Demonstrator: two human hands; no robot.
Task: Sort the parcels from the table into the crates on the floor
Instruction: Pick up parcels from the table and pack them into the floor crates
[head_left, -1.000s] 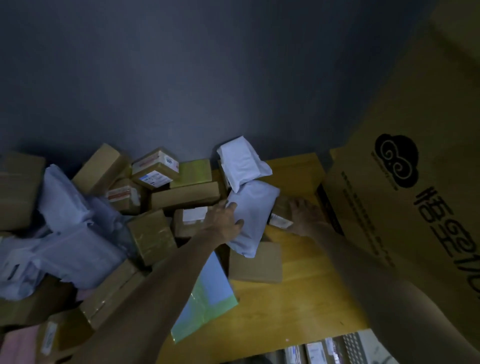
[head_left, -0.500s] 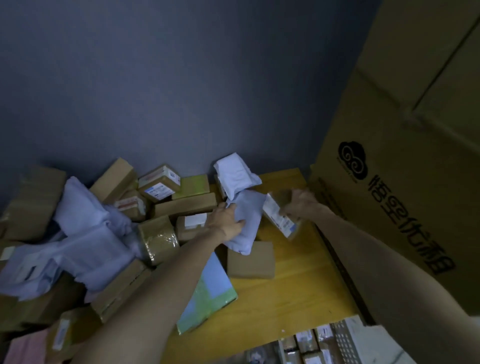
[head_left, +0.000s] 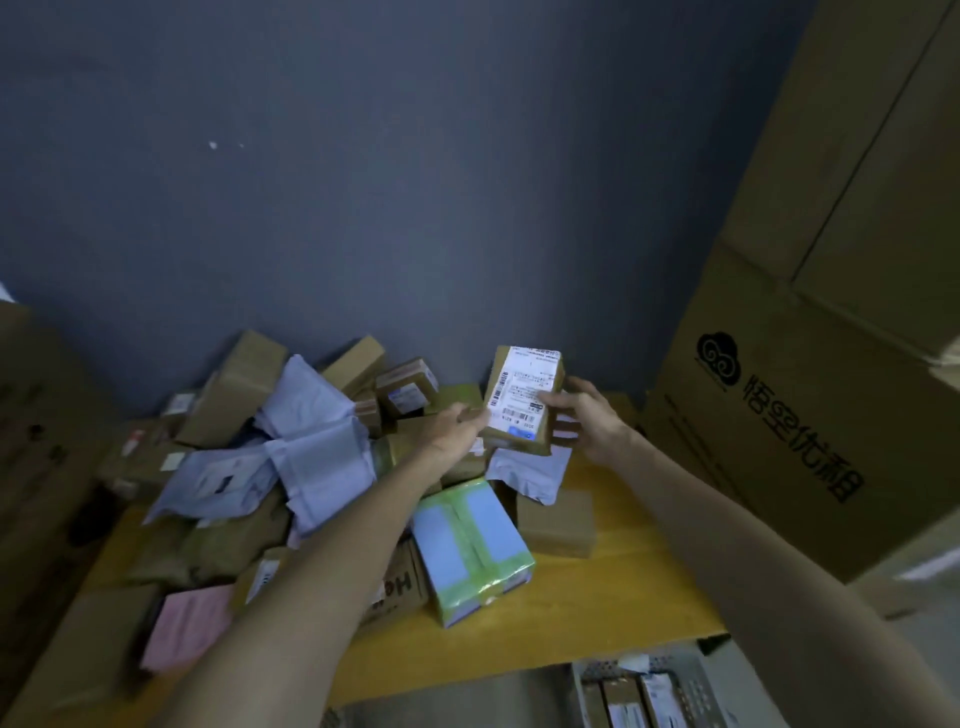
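A small brown box with a white shipping label (head_left: 523, 396) is held up above the wooden table (head_left: 613, 597), label facing me. My right hand (head_left: 589, 418) grips its right side. My left hand (head_left: 457, 428) touches its lower left edge with fingers stretched out. Below lie a white mailer bag (head_left: 524, 470), a plain brown box (head_left: 556, 522) and a green and blue packet (head_left: 467, 545). A grey crate (head_left: 691, 675) with parcels inside shows under the table's front edge.
A heap of brown boxes and pale mailer bags (head_left: 306, 447) covers the table's left half, with a pink packet (head_left: 187, 626) at the front. A tall printed cardboard carton (head_left: 810, 395) stands close on the right. A dark blue wall (head_left: 415, 182) rises behind.
My right hand lifted the labelled box off the table and turned its label toward me. My left hand left the white mailer bag and came to the box.
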